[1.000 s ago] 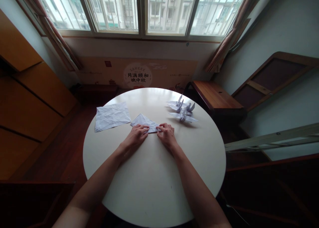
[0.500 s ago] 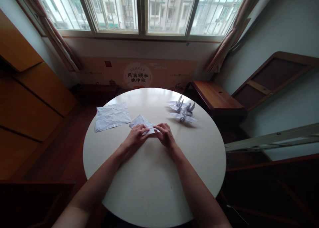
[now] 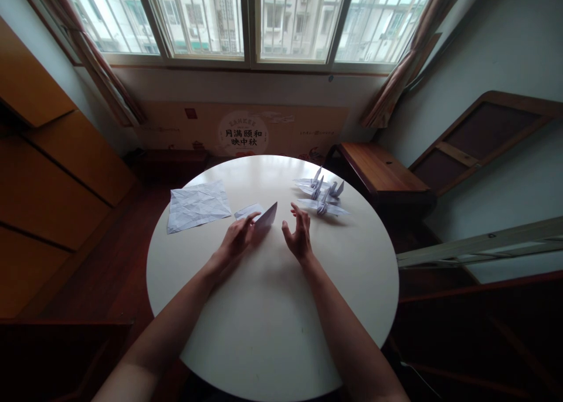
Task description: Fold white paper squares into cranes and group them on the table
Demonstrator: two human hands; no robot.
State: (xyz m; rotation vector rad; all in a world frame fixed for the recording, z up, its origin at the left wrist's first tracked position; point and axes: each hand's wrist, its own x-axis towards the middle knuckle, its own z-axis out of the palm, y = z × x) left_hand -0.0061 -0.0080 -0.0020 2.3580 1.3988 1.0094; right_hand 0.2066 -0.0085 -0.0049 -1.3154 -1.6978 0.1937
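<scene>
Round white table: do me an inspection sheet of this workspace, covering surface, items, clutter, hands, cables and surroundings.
Surface: white table, smooth and shiny, with a small speck on the near half.
Items in work: folded paper, one part raised; creased sheet spread out at the left edge.
Clutter: folded paper birds bunched at the far right, overlapping; count unclear.
Hands: left hand grips the folded paper; right hand is open, apart from it.
Cables: thin pale line at lower right, possibly a cable; too dark to tell.
Surroundings: barred window beyond; wooden stand beyond the table to the right.
</scene>
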